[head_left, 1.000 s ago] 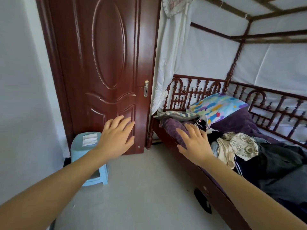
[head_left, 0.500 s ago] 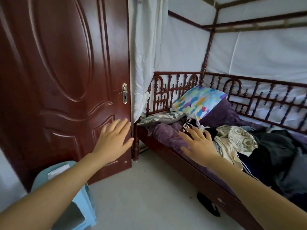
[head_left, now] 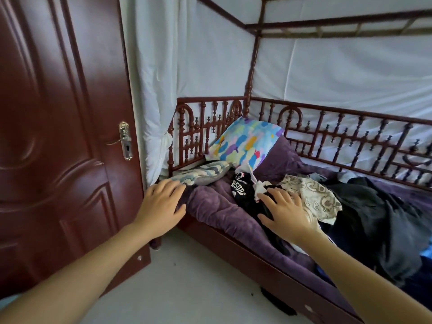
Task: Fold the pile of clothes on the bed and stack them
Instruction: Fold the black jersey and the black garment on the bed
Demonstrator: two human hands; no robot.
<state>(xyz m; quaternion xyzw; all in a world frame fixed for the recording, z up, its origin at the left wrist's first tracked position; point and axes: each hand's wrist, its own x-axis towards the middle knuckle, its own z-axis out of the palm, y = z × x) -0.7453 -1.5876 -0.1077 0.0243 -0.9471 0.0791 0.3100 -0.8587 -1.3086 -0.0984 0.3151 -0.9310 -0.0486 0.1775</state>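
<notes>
Wooden bed (head_left: pixel 245 251), purple blanket (head_left: pixel 219 213), pillow (head_left: pixel 247 141), clothes pile (head_left: pixel 350 206)

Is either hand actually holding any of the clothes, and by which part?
Nothing is held. Both hands are open, fingers spread: the right hand lies over the black garment, the left hand by the purple blanket.

Dark red panelled door (head_left: pixel 58 136), white curtain (head_left: pixel 159 66), pale floor (head_left: pixel 187 288), carved wooden bed frame (head_left: pixel 233 244).

We lose the pile of clothes (head_left: pixel 364 220) at the right edge; the black garment's (head_left: pixel 242 194) lettering (partly folded under) we cannot fully read.
</notes>
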